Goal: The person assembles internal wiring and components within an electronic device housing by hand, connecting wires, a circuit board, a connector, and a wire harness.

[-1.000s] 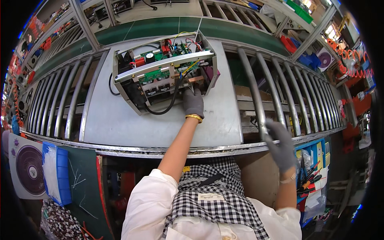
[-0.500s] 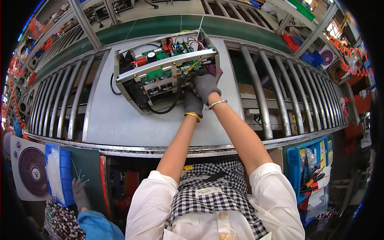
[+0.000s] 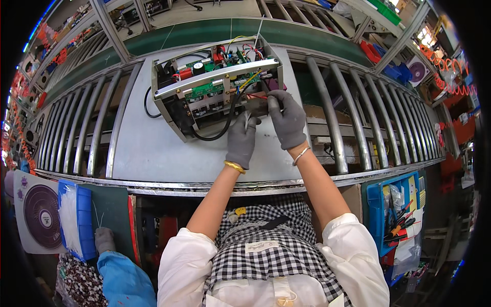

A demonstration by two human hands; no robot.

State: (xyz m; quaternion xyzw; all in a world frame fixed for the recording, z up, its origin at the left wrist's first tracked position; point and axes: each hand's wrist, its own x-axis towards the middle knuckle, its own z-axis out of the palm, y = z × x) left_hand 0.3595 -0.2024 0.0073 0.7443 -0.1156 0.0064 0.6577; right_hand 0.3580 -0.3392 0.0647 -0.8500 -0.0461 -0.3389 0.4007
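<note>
An open electronic unit [image 3: 204,84] with a metal frame, green circuit boards and a thick black cable [image 3: 223,130] sits tilted on a grey board [image 3: 153,153]. Both my hands wear grey gloves at its near right corner. My left hand [image 3: 242,139] pinches a thin white strip, which looks like a cable tie [image 3: 247,121]. Against a red wire [image 3: 257,96] coming out of the unit, my right hand [image 3: 287,120] closes thumb and fingertips. Between the hands is a dark piece [image 3: 257,107] whose kind I cannot make out.
Metal rollers [image 3: 353,117] flank the board. At lower left, a co-worker's gloved hand [image 3: 105,239] holds thin white strips beside a blue bin [image 3: 76,220]; a purple fan [image 3: 42,217] stands there. A blue tool tray [image 3: 376,215] with pliers is at right.
My hands have drawn apart and back from the unit, showing the white strip and red wire. The unit has shifted slightly right. The co-worker's hand has closed and moved slightly.
</note>
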